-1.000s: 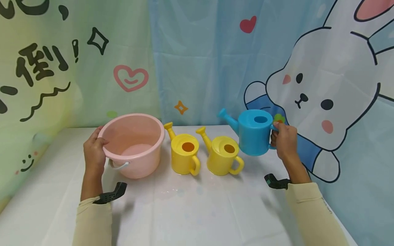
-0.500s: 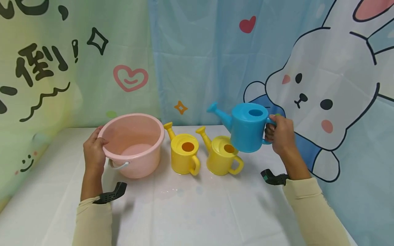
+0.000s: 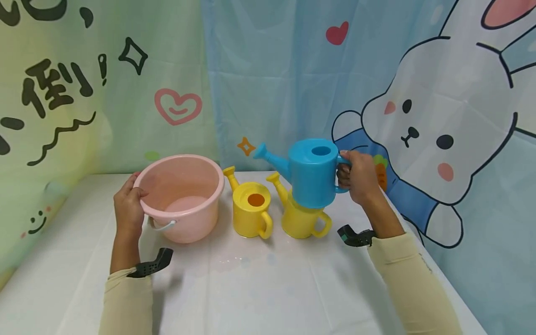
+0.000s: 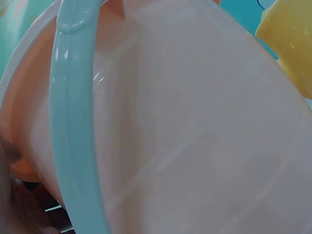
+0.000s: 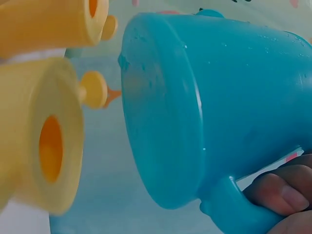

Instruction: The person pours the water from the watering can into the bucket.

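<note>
My right hand (image 3: 359, 178) grips the handle of a blue watering can (image 3: 314, 174), which hangs raised and upright with its spout toward the left. In the right wrist view, water drops cling to the blue can (image 5: 243, 92). Behind and below it stands a yellow watering can (image 3: 299, 223), its top partly hidden. A second yellow watering can (image 3: 247, 214) sits to the left, beside a pink bucket (image 3: 197, 223). With thumb over the rim and fingers outside, my left hand (image 3: 129, 204) holds the bucket's left side. The bucket's pale handle (image 4: 75, 107) hangs down in the left wrist view.
A white-covered table (image 3: 251, 298) lies under everything, with small wet spots on it in front of the cans. Behind rises a printed cloth backdrop (image 3: 259, 74) with a rabbit drawing on the right.
The right hand has carried the blue watering can leftward and slightly up, so that it now overlaps the right yellow can in the head view. Left hand and bucket have stayed put.
</note>
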The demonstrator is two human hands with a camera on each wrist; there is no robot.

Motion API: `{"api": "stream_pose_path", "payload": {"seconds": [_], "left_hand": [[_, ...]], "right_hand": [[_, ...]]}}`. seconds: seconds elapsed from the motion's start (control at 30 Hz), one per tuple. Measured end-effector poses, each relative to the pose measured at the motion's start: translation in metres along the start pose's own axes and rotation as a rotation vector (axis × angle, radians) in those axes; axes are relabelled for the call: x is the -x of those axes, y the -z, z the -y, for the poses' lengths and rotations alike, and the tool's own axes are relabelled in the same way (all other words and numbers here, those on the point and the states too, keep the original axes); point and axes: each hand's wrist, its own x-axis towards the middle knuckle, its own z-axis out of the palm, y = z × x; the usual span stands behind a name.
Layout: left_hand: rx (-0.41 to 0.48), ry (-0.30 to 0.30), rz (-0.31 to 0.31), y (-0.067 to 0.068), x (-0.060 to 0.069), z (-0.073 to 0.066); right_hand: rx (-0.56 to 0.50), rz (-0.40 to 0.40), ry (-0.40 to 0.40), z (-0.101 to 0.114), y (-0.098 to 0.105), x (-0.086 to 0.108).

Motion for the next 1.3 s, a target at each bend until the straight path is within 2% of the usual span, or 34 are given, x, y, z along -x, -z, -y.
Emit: {"api": "stream_pose_path", "payload": {"seconds": [0.23, 0.37, 0.8, 0.97, 1.3], "left_hand": [[0.006, 0.008, -0.007, 0.000, -0.001, -0.002], [0.007, 0.005, -0.009, -0.001, -0.001, -0.002], [0.001, 0.017, -0.006, 0.002, -0.002, 0.002], [0.007, 0.011, -0.010, 0.002, -0.001, 0.001], [0.013, -0.001, -0.014, 0.000, 0.000, -0.001]], "right_hand": [[0.057, 0.076, -0.033, 0.005, -0.022, -0.010], [0.055, 0.119, -0.044, 0.011, -0.031, -0.016], [0.084, 0.178, -0.096, 0.017, -0.060, -0.029], [0.144, 0.185, -0.102, 0.023, -0.075, -0.035], [0.336, 0.179, -0.073, 0.027, -0.093, -0.038]]}}
